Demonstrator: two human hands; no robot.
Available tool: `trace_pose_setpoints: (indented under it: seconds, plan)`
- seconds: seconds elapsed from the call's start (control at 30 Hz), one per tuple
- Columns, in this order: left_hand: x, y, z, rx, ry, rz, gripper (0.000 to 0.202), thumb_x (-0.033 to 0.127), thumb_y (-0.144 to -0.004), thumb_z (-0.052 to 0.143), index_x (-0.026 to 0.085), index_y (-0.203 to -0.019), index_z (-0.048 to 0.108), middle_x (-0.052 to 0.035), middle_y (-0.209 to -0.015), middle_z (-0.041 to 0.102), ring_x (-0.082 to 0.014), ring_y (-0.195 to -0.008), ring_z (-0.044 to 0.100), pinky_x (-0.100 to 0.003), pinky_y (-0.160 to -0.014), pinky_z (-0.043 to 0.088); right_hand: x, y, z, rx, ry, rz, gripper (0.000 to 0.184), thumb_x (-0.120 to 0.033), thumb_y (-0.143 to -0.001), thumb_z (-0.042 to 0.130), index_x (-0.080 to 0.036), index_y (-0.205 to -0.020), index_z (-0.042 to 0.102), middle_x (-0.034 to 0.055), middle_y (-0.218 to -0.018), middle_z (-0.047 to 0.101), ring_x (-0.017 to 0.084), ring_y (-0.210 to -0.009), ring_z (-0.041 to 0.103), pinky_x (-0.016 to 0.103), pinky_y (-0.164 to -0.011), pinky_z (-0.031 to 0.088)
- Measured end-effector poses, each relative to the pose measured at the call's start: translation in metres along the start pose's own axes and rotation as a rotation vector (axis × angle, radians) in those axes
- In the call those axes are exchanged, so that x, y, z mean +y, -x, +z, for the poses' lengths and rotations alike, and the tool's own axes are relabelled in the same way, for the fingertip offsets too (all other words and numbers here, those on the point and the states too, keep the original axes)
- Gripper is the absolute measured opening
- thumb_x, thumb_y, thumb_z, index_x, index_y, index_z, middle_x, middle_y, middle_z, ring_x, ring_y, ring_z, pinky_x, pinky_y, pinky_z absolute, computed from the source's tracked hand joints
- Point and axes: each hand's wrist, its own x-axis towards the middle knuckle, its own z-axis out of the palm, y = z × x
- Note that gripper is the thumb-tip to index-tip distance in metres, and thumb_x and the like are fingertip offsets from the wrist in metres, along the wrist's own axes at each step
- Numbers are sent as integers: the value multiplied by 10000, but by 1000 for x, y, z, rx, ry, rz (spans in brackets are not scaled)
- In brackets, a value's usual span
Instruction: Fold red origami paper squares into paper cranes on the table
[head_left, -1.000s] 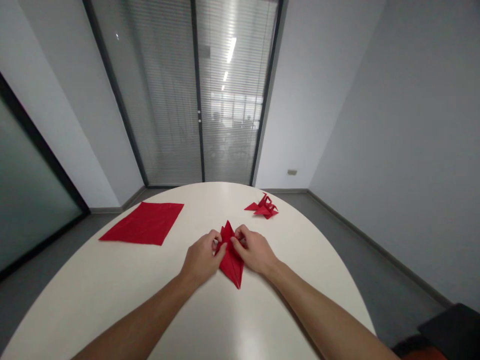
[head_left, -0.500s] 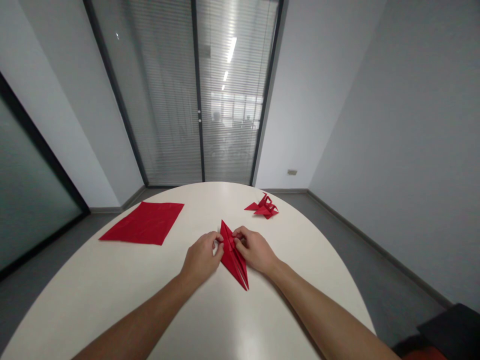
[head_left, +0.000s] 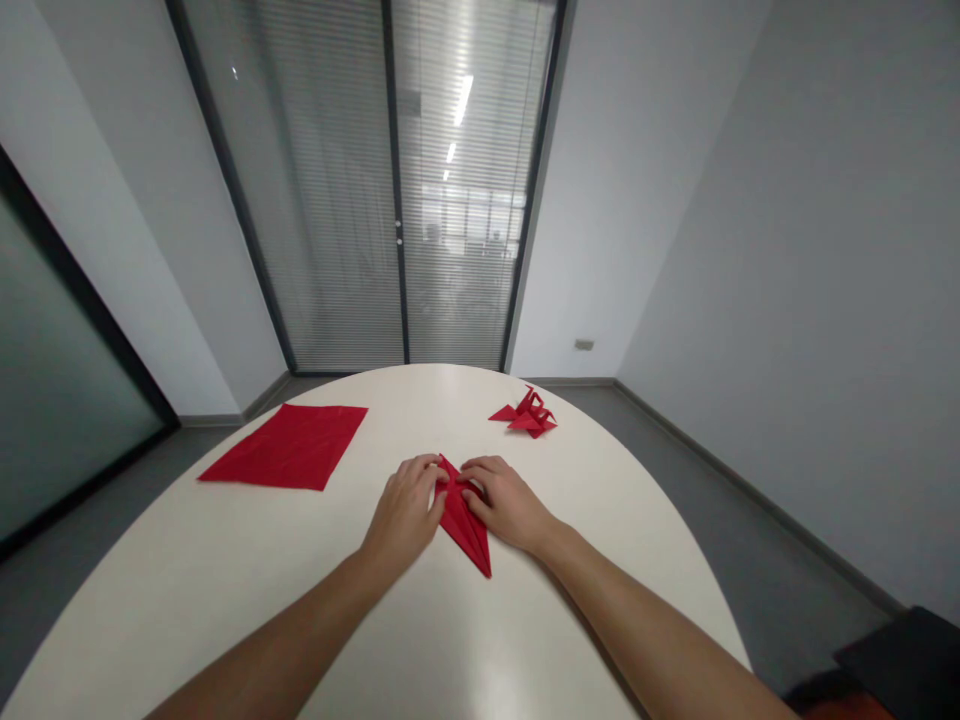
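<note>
No writing, label, brand, number or sign could be read anywhere. None was made out on the folded red paper (head_left: 466, 522), the flat red sheet (head_left: 289, 445), the small red figure (head_left: 529, 415) or the worktop (head_left: 225, 580).

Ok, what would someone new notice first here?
Bright red against a white round table: the left hand and right hand rest on a pointed folded red paper piece at its middle. A flat red square sheet lies farther off on the left, a small folded red paper figure on the right.
</note>
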Motion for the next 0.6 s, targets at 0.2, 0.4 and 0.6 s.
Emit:
trace_pose_setpoints:
  seconds: [0.2, 0.4, 0.6]
  plan:
    - [-1, 3, 4, -88, 44, 58, 308, 156, -914, 533, 194, -1212, 605, -95, -1240, 677, -241, -1165, 615, -440, -1044, 474, 2, 2, -1, -56, 97, 17, 345, -202, -944, 524, -191, -1268, 642, 134, -1326, 615, 264, -1246, 518, 455, -1076, 407]
    - [-4, 3, 9, -180, -18, 76, 419, 218, -964, 453, 156, -1368, 544, -131, -1444, 561, -259, -1373, 484, -474, -1132, 396, 4, 4, -3, -93, 155, 1, 409, -250, -982, 467, -207, -1372, 580, 133, -1431, 546, 269, -1340, 446, 484, -1154, 321]
    - [1, 3, 6, -258, -85, 30, 442, 237, -988, 405, 163, -1410, 515, -122, -1493, 508, -243, -1423, 419, -494, -1156, 340, 2, 5, -4, -71, 137, 1, 418, -295, -951, 542, -176, -1348, 598, 141, -1422, 554, 281, -1344, 447, 473, -1161, 312]
